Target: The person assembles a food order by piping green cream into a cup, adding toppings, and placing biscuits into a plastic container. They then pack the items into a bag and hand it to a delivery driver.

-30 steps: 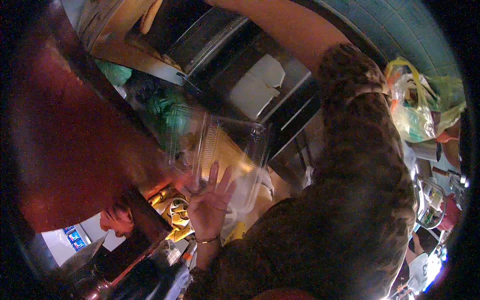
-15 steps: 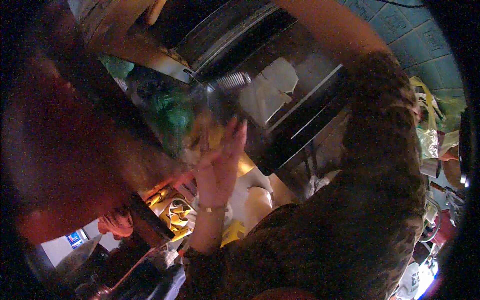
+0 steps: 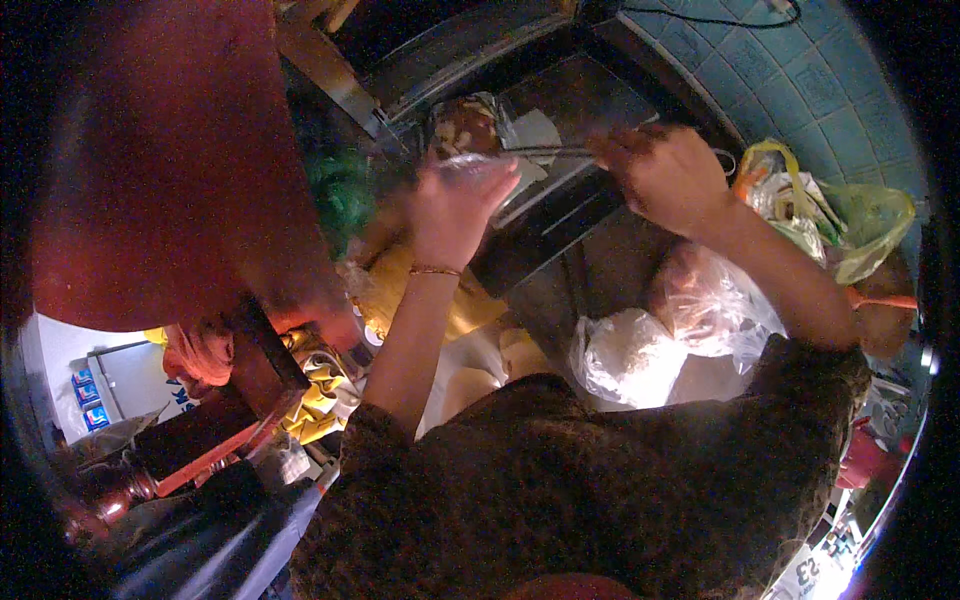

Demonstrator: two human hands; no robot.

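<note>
The left hand (image 3: 455, 215) presses on thin, clear, glossy plastic film (image 3: 470, 165). The right hand (image 3: 665, 175) grips slim metal tongs (image 3: 545, 152) with a dull shine. Below lie crinkled translucent plastic bags (image 3: 690, 320), shiny where light hits. A bracelet (image 3: 435, 269) of bright metal rings the left wrist. The sleeves (image 3: 600, 480) are rough, matt, nubbly cloth. Smooth glazed tiles (image 3: 800, 90) line the wall.
</note>
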